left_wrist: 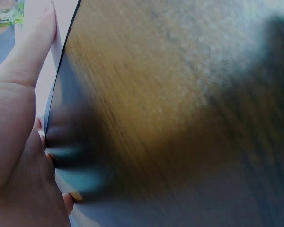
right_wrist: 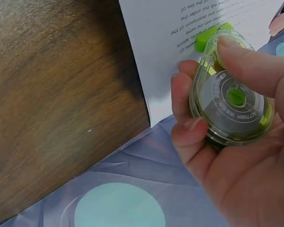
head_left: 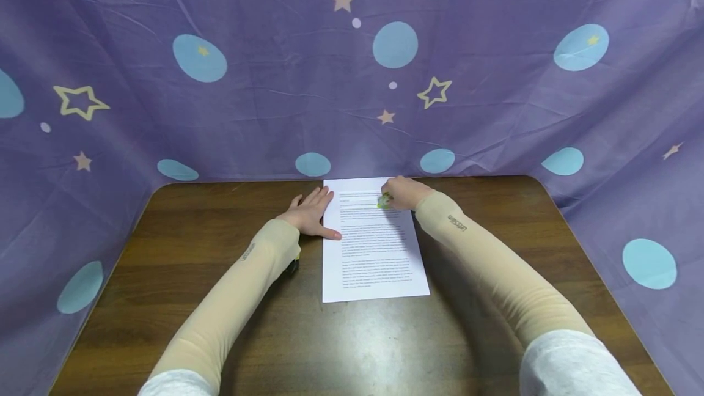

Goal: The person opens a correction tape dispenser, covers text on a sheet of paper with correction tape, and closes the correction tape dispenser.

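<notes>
A white sheet of printed text [head_left: 365, 296] lies on the wooden table against its far edge. My left hand [head_left: 310, 216] presses on the sheet's left edge with spread, straight fingers, the thumb on the paper. In the left wrist view the thumb [left_wrist: 31, 45] lies along that same paper edge. My right hand [head_left: 407, 193] holds a clear and green correction tape [right_wrist: 232, 106] over the upper right of the sheet. In the right wrist view the thumb and curled fingers grip its round body, and its green tip [right_wrist: 207, 40] is at the printed lines.
The brown wooden table [head_left: 192, 249] surrounds the sheet on both sides and in front. A small black and yellow object [head_left: 293, 266] shows partly behind the left forearm. A purple curtain [head_left: 258, 78] with stars and blue ovals hangs along the back and sides.
</notes>
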Demonstrator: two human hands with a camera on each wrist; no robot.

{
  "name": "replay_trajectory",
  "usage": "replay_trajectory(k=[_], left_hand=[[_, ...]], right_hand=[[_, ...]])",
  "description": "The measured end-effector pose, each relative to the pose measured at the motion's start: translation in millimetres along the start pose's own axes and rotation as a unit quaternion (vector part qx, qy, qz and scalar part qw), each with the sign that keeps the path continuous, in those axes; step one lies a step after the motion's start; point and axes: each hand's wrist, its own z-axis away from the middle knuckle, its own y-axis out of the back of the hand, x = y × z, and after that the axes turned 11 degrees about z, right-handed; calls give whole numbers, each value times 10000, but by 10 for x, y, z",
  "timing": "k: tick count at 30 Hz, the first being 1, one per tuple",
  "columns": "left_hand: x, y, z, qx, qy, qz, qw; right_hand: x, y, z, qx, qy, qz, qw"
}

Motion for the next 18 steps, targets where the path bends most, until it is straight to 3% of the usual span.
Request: replay_trajectory(k=[18], left_hand=[[-70, -53, -64, 11, 85, -74, 9999]], right_hand=[[134, -31, 49, -100, -112, -55, 9999]])
